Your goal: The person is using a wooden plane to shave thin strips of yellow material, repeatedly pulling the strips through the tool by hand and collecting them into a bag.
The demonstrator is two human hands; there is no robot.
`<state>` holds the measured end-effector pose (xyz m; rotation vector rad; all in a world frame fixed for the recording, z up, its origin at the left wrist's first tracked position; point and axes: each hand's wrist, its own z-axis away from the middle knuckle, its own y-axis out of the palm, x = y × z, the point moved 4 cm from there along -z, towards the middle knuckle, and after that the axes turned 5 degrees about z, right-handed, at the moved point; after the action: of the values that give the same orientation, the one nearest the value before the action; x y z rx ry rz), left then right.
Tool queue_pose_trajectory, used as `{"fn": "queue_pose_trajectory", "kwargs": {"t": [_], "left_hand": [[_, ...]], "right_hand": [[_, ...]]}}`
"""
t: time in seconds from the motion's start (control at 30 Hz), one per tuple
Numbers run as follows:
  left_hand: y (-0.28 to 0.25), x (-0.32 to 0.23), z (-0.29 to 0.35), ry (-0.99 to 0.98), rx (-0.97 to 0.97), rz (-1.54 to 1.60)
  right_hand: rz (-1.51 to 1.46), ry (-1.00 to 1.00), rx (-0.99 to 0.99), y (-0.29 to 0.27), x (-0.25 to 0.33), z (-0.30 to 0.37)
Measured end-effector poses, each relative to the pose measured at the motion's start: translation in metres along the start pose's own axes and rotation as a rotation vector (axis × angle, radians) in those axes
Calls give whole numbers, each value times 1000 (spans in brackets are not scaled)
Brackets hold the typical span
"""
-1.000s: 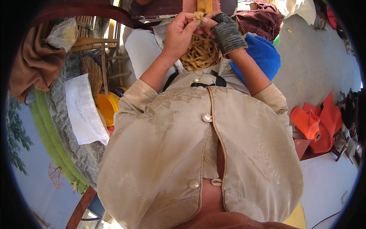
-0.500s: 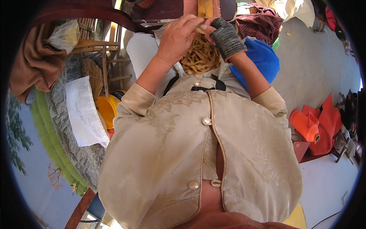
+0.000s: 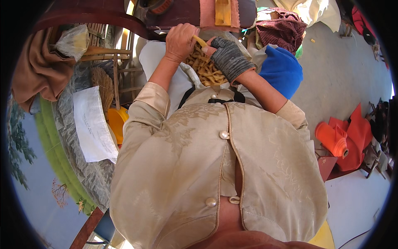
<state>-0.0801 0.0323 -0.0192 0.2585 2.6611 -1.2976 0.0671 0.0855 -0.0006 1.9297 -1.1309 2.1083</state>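
Note:
A pale yellow, flexible strip (image 3: pixel 200 40) of a kind I cannot make out spans the short gap between my hands, over my lap. My left hand (image 3: pixel 179 42), bare, is closed on its upper end. My right hand (image 3: pixel 229 57), in a grey fingerless knitted glove, is curled, with thumb and finger pinching the strip's lower end. Beneath them a heap of similar yellow-brown strips (image 3: pixel 203 71) lies in my lap, partly covered by the right hand. Just beyond, a yellow wooden block (image 3: pixel 223 12) rests on a pink cloth (image 3: pixel 206 13).
The dark red table (image 3: pixel 182 18) with a chipped edge stands ahead. Blue cloth (image 3: pixel 282 68) and a dark checked cloth (image 3: pixel 282 27) lie to the right. On the left are a bamboo chair (image 3: pixel 116 74), a straw broom (image 3: pixel 101 83), a white sack (image 3: pixel 91 124) and a yellow bucket (image 3: pixel 118 122).
Both hands have moved away from the wooden block, the left one to the left, the right one nearer to me. More of the strip now shows between them.

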Motion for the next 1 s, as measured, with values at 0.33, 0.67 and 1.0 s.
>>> {"fn": "queue_pose_trajectory", "kwargs": {"t": [0.33, 0.67, 1.0], "left_hand": [[9, -54, 6, -1055, 61, 1518], [12, -40, 15, -1119, 69, 1264], [-12, -82, -10, -283, 359, 516]], "right_hand": [[513, -214, -121, -13, -2, 0], [-271, 420, 60, -36, -17, 14], [590, -536, -412, -35, 16, 8]]}}
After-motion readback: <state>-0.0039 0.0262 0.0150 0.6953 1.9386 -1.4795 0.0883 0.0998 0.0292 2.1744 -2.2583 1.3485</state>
